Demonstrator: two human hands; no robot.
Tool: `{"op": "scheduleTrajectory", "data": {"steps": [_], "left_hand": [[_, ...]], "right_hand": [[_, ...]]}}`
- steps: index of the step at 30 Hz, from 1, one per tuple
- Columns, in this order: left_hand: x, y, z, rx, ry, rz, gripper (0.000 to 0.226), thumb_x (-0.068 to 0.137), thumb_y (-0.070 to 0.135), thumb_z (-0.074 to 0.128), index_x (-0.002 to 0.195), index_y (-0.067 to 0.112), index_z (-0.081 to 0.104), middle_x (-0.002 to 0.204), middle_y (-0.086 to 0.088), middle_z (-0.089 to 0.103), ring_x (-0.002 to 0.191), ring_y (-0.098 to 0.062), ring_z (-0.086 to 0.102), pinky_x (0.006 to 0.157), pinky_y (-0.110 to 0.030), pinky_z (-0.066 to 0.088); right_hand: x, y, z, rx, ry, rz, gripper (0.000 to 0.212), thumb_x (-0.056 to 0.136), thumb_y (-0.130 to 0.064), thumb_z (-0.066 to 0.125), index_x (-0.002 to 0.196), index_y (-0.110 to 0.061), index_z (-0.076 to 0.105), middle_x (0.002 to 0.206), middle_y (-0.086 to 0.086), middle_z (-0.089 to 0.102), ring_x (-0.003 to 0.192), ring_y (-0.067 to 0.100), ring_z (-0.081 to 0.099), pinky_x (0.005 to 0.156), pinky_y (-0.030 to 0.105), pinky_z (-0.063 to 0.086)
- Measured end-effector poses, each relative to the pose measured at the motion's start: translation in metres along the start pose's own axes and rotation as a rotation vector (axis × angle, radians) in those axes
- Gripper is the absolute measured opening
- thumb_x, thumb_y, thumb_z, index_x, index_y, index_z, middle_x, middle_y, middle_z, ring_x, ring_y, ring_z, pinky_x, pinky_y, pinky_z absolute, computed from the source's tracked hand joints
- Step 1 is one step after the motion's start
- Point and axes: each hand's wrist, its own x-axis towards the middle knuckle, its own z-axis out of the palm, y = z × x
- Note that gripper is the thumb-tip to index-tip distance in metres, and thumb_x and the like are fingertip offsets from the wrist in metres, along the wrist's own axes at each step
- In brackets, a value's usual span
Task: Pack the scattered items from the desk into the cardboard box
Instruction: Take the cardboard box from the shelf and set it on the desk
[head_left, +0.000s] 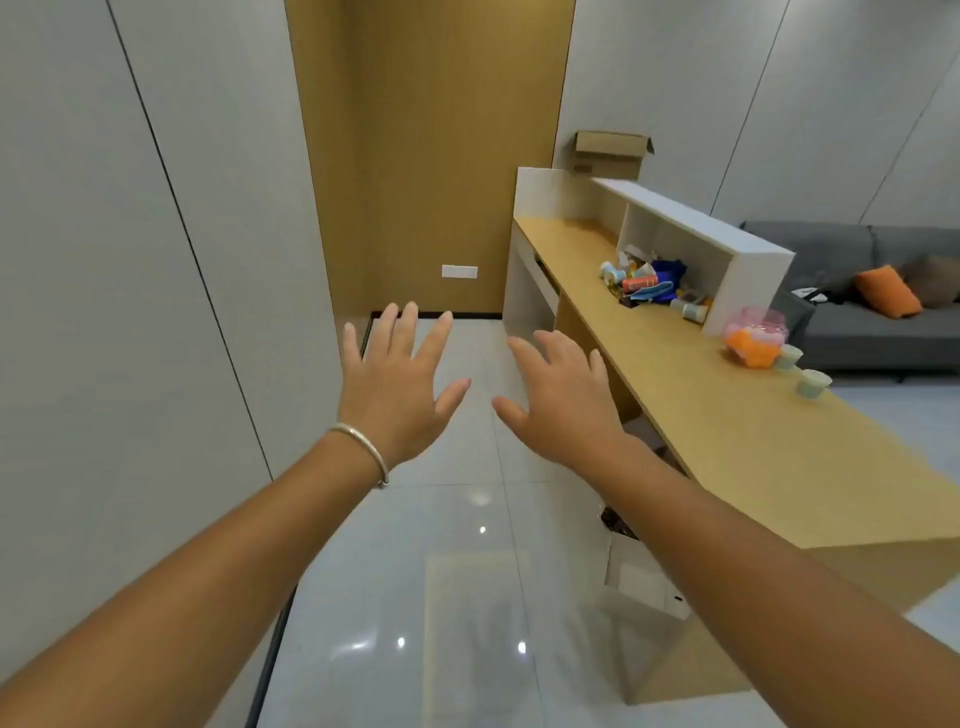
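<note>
Left hand (397, 384): palm down, fingers spread, empty, bracelet (363, 447) on wrist.
Right hand (563, 397): palm down, fingers spread, empty.
Arms: both stretched forward, bare.

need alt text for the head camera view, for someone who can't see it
Two bare, empty hands, left hand and right hand, reach forward with fingers spread over a glossy tiled floor. To the right, a long wooden desk holds a pile of scattered items, and an open cardboard box sits at its far end.

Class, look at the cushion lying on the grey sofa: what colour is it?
The cushion is orange, seen best in the head view, at the far right.
</note>
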Motion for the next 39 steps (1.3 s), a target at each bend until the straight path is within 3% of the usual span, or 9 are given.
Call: {"op": "scheduleTrajectory", "data": {"steps": [12,30,39], "left_hand": [[0.172,-0.079,0.118,0.042,-0.055,-0.008,0.071,0.092,0.065,0.023,0.153,0.031,0.011,0.161,-0.009,0.016,0.148,-0.028,0.008,0.113,-0.061,0.006],[0.492,-0.089,0.296,0.071,-0.067,-0.108,0.072,0.090,0.068,0.022,0.152,0.033,0.010,0.160,-0.007,0.016,0.148,-0.025,0.007,0.114,-0.059,0.005],[0.657,-0.149,0.393,0.040,-0.045,-0.074,0.073,0.090,0.067,0.025,0.153,0.032,0.010,0.161,-0.007,0.016,0.148,-0.025,0.007,0.115,-0.058,0.005]], "right_hand": [[0.194,0.021,0.103,-0.013,-0.008,0.012,0.068,0.087,-0.061,0.049,0.146,-0.033,0.027,0.155,0.001,0.028,0.144,0.023,0.020,0.114,0.057,0.011],[0.532,0.181,0.213,0.037,0.012,-0.049,0.068,0.087,-0.060,0.051,0.145,-0.032,0.029,0.154,0.001,0.029,0.145,0.022,0.018,0.115,0.055,0.011],[0.702,0.210,0.288,0.000,0.002,-0.035,0.068,0.088,-0.058,0.049,0.146,-0.031,0.026,0.155,0.002,0.026,0.146,0.023,0.014,0.116,0.056,0.011]]}}
